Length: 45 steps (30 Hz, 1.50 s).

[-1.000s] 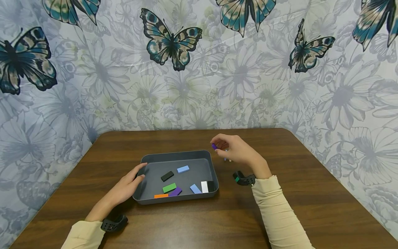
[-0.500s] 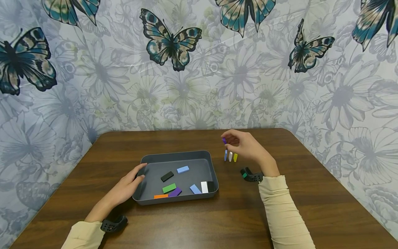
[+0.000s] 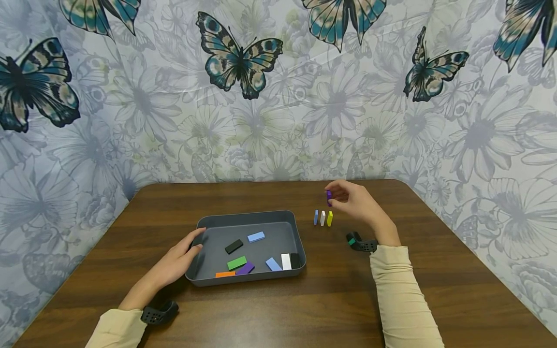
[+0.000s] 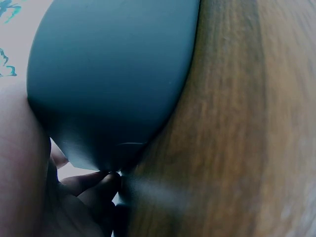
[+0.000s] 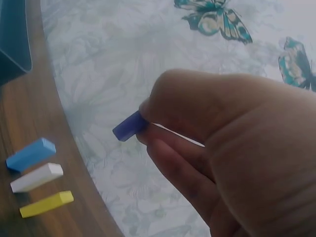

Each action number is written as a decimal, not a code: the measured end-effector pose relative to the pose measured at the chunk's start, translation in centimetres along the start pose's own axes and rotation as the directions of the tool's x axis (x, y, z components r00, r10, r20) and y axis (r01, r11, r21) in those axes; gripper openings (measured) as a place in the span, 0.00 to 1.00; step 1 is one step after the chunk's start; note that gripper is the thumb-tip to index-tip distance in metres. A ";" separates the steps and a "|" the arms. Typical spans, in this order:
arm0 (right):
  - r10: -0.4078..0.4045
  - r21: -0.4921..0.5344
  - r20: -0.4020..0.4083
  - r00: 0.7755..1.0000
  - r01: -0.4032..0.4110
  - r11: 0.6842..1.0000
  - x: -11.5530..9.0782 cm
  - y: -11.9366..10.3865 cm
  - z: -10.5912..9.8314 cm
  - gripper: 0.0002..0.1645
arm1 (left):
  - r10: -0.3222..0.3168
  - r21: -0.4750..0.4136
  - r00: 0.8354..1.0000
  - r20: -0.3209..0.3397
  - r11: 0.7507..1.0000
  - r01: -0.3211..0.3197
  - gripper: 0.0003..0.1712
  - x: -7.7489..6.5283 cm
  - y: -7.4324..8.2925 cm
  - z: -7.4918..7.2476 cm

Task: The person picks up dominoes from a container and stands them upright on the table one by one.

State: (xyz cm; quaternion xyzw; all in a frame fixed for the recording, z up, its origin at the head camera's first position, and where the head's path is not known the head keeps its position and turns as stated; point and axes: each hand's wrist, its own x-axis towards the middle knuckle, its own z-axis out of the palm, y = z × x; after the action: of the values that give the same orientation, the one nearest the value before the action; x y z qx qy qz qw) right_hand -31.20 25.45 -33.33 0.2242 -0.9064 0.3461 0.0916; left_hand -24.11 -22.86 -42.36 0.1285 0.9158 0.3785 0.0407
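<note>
My right hand pinches a purple domino block between thumb and fingertips, upright in the head view and raised behind the row. Below it, a light blue block, a white block and a yellow block stand on end, spaced slightly apart. My left hand grips the left wall of a grey tray, thumb over the rim. In the left wrist view, its fingertips meet the outside of the wall.
Inside the tray lie several more blocks: a dark one, light blue ones, a green one, a purple one, an orange one and a white one. The wooden table ends at a butterfly-patterned cloth.
My right hand has moved rightward with the purple block, turning it upright and uncovering the three standing blocks. My left hand and the tray have stayed in place.
</note>
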 end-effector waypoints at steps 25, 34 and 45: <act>0.143 0.021 0.049 0.989 -0.144 0.989 -1.2 5.6 1.4 0.18 | 0.003 0.014 1.000 -0.001 1.000 -0.003 0.33 0.2 -0.3 0.0; 0.183 0.017 0.094 0.979 -0.185 0.983 -1.4 6.8 2.4 0.16 | 0.010 0.014 1.000 -0.005 1.000 -0.010 0.33 0.3 -0.4 0.0; 0.192 0.031 0.127 0.973 -0.197 0.980 -1.5 7.5 2.8 0.17 | 0.008 0.013 1.000 -0.003 1.000 -0.008 0.33 0.3 -0.4 0.0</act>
State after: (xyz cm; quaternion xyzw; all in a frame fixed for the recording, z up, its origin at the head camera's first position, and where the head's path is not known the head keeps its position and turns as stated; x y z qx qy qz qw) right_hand -33.41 29.02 -40.26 0.1572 -0.9202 0.3585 -0.0038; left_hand -24.44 -23.05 -42.66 0.1317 0.9177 0.3729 0.0368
